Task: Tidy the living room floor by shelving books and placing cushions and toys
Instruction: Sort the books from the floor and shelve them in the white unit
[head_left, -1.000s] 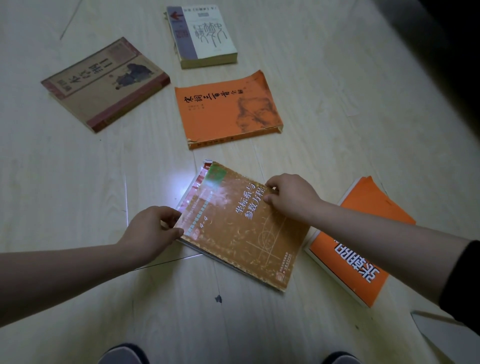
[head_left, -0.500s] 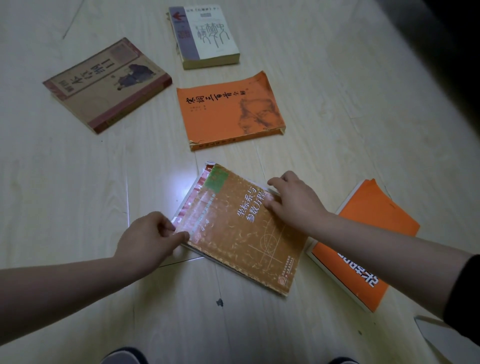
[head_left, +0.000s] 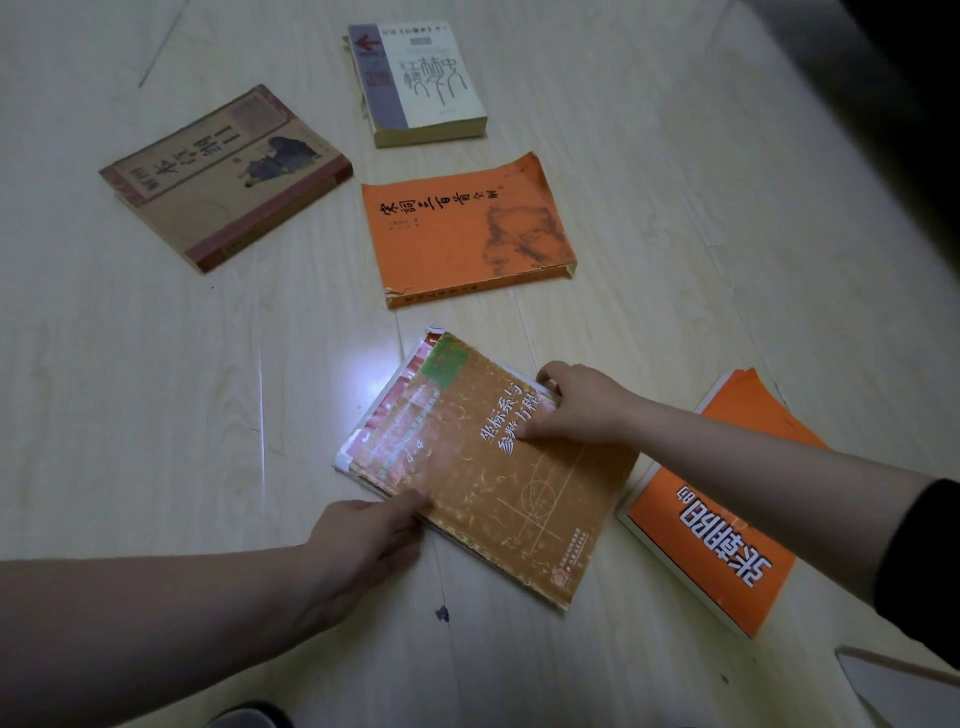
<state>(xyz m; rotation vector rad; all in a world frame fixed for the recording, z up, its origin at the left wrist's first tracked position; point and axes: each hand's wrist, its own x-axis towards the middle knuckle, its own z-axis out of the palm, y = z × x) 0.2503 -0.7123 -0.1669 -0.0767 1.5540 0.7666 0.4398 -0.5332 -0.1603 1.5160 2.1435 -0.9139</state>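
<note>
Books all lie on the floor (head_left: 156, 389), none shelved; I judge the task barely begun. Brown textbook (head_left: 493, 467) lies mid-floor toward the near edge. The left hand (head_left: 363, 540) grips its near side and the right hand (head_left: 582, 410) pinches its far side. Untouched beyond it are a tan book (head_left: 223, 176), a white book (head_left: 421, 83) and an orange paperback (head_left: 467, 228). An orange volume (head_left: 717, 499) lies just beside it, under the right forearm. No shelf, cushion or toy is in view.

Five book covers lay in full view on the floor (head_left: 156, 389): two bright orange, namely the middle orange book (head_left: 467, 228) and the right orange book (head_left: 717, 525), one brown book (head_left: 498, 467), one tan book (head_left: 223, 176) and one white and grey book (head_left: 421, 83). One pink-edged cover (head_left: 384, 415) showed beneath the brown one, seemingly a sixth. Two hands were visible: one left hand (head_left: 358, 535), one right hand (head_left: 582, 405).
</note>
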